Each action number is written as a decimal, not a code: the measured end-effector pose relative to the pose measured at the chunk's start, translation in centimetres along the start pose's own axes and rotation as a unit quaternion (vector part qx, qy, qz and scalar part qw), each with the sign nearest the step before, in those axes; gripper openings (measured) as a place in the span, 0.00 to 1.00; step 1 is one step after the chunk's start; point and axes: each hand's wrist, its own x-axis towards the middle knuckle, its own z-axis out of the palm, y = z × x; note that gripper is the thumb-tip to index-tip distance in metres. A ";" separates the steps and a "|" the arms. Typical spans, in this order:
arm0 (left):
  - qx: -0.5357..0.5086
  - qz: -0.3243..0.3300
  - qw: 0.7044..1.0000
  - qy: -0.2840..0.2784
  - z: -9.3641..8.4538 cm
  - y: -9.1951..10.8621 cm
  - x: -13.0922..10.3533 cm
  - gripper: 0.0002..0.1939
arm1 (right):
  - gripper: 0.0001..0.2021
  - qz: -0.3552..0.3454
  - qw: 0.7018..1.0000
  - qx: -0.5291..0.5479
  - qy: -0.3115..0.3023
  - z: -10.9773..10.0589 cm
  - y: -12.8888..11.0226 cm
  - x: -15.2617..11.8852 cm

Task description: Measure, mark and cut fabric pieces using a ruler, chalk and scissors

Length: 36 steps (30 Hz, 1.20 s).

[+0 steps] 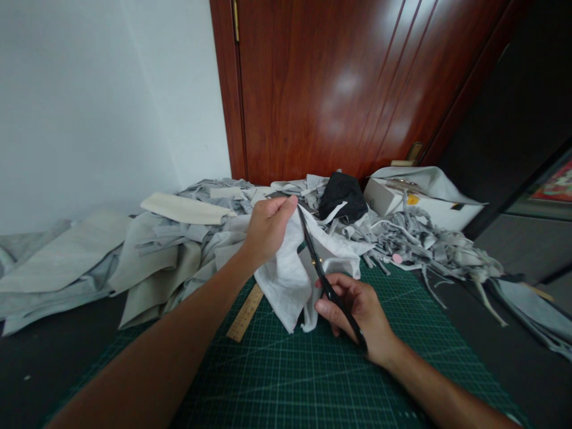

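Note:
My left hand [271, 225] is closed, pinching the upper edge of a white piece of fabric [286, 283] that hangs down in folds. In my right hand [351, 310] is a pair of black scissors [318, 265], fingers wrapped round the handles. The blades point up and away, and their tips reach the fabric edge close by my left thumb. A narrow white strip curls off to the right of the blades. Below the fabric, a wooden ruler [245, 313] lies partly covered on a green cutting mat [277, 381].
Grey and cream fabric pieces [156, 256] are heaped on the left. Behind my hands sits a black cloth bundle [343, 196]. At right are a white box [415, 202] and a tangle of grey fabric strips [420, 238]. A wooden door [335, 89] stands behind.

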 end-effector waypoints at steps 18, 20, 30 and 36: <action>0.012 0.050 0.999 0.019 -0.5 0.5 0.3 0.12 | 0.22 -0.003 1.000 -0.016 0.009 -0.1 0.0 0.0; 0.019 0.063 0.998 0.014 -0.7 0.5 0.5 0.10 | 0.21 -0.003 1.000 -0.014 0.006 -0.1 0.1 -0.1; 0.015 0.041 0.999 0.019 -0.8 0.3 0.6 0.05 | 0.21 -0.002 1.000 -0.007 0.007 -0.1 -0.1 0.0; -0.019 0.023 0.999 0.031 -0.3 0.1 0.4 0.05 | 0.20 -0.005 1.000 -0.007 0.004 -0.1 0.0 0.0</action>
